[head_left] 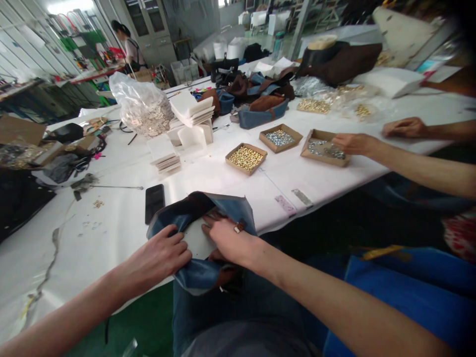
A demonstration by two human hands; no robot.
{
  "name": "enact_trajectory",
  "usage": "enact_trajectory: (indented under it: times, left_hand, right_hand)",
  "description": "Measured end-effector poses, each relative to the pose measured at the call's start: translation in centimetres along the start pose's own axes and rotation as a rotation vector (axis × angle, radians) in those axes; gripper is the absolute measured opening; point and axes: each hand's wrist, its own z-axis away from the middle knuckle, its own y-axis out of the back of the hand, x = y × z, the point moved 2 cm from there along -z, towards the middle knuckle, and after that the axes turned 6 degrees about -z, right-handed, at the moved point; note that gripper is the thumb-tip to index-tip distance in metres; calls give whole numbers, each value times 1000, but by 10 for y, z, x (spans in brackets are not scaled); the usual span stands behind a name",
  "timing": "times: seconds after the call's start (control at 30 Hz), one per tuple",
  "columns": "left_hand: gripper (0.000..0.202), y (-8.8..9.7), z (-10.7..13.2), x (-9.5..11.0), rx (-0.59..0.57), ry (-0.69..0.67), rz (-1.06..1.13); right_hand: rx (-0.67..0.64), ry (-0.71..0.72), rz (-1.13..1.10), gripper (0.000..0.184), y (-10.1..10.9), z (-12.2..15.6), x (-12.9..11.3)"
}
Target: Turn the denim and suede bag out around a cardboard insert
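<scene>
A blue and brown fabric bag (208,208) lies open at the near edge of the white table (111,223). Inside it shows a white flat insert (197,240). My left hand (159,258) grips the bag's left edge, fingers curled over the fabric. My right hand (226,240) presses flat on the insert inside the opening, next to a small brown tab with a metal piece (238,227).
A black phone (154,201) lies just left of the bag. Cardboard trays of gold studs (246,158) and silver studs (280,138) sit further back. A co-worker's hand (355,144) reaches into a third tray (325,148). White pads (191,111), a clear bag (143,106) and more bags (260,101) behind.
</scene>
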Motion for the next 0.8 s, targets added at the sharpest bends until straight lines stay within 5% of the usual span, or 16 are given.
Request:
enact_trajectory:
  times: [0.17, 0.43, 0.8]
  left_hand:
    - [15, -3, 5, 2, -16, 55, 12]
    - [16, 3, -2, 1, -29, 76, 45]
    - [12, 2, -3, -6, -108, 57, -23]
  right_hand:
    - [68, 36, 138, 36, -9, -2, -9]
    - [166, 102, 223, 52, -28, -3, -9]
    - [160, 105, 261, 17, -29, -10, -8]
